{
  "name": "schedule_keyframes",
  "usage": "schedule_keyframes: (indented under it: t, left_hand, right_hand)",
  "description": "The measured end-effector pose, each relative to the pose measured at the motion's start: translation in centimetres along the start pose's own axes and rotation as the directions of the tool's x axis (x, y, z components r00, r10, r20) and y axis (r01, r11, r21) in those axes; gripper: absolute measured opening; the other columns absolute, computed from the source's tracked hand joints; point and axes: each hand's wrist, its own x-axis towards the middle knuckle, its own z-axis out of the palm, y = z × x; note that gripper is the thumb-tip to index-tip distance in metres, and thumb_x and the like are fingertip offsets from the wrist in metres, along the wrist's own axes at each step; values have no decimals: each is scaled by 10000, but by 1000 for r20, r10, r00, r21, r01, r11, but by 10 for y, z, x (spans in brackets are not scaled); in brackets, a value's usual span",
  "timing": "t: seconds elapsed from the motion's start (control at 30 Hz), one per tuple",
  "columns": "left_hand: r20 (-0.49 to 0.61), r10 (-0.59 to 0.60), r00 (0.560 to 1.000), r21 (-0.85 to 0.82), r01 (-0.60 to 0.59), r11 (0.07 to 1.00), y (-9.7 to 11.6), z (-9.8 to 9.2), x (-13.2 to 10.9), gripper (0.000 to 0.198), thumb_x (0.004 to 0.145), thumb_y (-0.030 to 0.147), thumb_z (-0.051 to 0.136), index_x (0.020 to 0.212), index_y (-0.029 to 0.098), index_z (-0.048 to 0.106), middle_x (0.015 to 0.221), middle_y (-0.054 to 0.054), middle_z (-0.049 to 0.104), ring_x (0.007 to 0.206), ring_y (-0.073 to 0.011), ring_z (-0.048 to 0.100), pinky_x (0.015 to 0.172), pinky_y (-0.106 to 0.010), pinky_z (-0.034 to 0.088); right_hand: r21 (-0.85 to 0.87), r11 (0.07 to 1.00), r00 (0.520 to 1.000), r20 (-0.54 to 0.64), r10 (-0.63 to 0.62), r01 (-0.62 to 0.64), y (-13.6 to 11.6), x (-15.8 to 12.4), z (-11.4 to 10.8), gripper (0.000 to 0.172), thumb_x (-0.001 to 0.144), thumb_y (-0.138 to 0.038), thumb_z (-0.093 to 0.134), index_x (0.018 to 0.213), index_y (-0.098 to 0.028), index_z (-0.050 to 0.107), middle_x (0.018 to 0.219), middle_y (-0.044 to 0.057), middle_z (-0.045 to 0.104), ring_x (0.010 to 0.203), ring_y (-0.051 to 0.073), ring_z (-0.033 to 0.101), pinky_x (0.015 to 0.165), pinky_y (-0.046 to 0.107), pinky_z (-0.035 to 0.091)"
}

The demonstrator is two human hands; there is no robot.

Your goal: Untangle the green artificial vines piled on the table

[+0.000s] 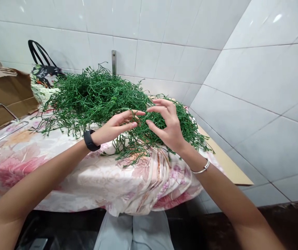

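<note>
While a bag [46,73], contents unseen, flanks green stems [102,93], right grip [169,126] gapes, left grip [116,125] unclear.

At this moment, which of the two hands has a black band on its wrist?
The left hand, with the black band; the right hand wears a thin silver bangle.

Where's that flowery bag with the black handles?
In the head view, the flowery bag is at upper left, by the tiled wall, between the cardboard and the green stems.
</note>
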Motion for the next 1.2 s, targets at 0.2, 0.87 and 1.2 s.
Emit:
schedule_keyframes:
  t: [0.2,0.87,1.2]
  left_hand:
    - [21,27,999,-19,-27,999,-4,1,1,364,822,232,492,1185,215,492,1218,-68,512,1006,-160,520,842,-282,425]
    - [-219,112,969,514,17,857,-13,6,-2,118,738,264,553,734,146,550,893,-71,639,819,-166,562,704,-274,407]
    - [-279,129,952,523,38,851,-14,10,-2,87,648,200,595,707,140,572,719,-16,621,686,-127,552,654,-232,414]
  right_hand:
    - [-51,997,988,147,-54,62,1,-2,5,165,804,-266,510,942,-241,597,996,10,589,991,164,478,872,359,303]
    - [-29,997,974,215,-69,77,-2,-5,9,65,830,-237,469,811,-213,526,862,0,603,900,143,501,857,333,284]
    - [33,994,966,232,-112,107,-3,-9,16,75,801,-164,448,735,-199,445,985,44,590,1001,168,479,869,343,339]
